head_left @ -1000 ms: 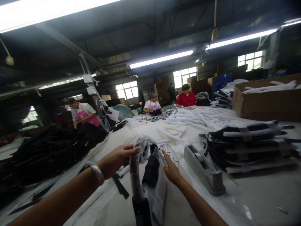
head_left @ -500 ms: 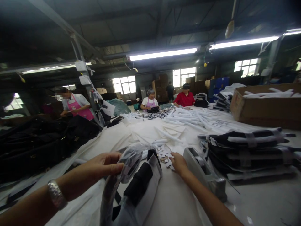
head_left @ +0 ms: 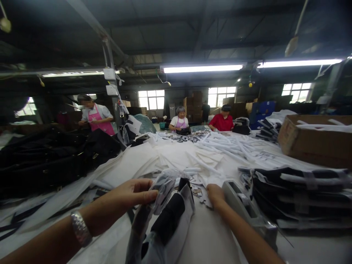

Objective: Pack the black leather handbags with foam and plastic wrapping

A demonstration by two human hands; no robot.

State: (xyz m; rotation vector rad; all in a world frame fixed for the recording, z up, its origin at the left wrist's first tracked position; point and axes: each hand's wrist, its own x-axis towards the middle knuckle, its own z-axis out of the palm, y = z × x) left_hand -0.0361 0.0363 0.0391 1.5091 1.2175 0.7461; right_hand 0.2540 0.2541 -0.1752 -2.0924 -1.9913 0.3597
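My left hand [head_left: 139, 194], with a silver cuff at its wrist, pinches a clear plastic-wrapped strap [head_left: 162, 190] between thumb and fingers. The strap arches over a black bag [head_left: 169, 216], which stands partly covered in white wrapping below it. My right hand [head_left: 216, 196] is closed just left of a grey tape dispenser [head_left: 239, 201]. Its fingertips are turned away, so what they hold, if anything, is hidden. Small paper scraps [head_left: 202, 192] lie on the table between the bag and that hand.
Wrapped black bags [head_left: 299, 196] are stacked at the right, below a cardboard box [head_left: 310, 141]. White tubes [head_left: 233, 146] and paper sheets [head_left: 154, 157] spread over the table. Black bags [head_left: 55, 157] pile up at the left. Several people work farther back.
The view has swung a little left and up. My right hand's fingers, stretched out before, have curled in beside the dispenser. My left hand still holds the strap.
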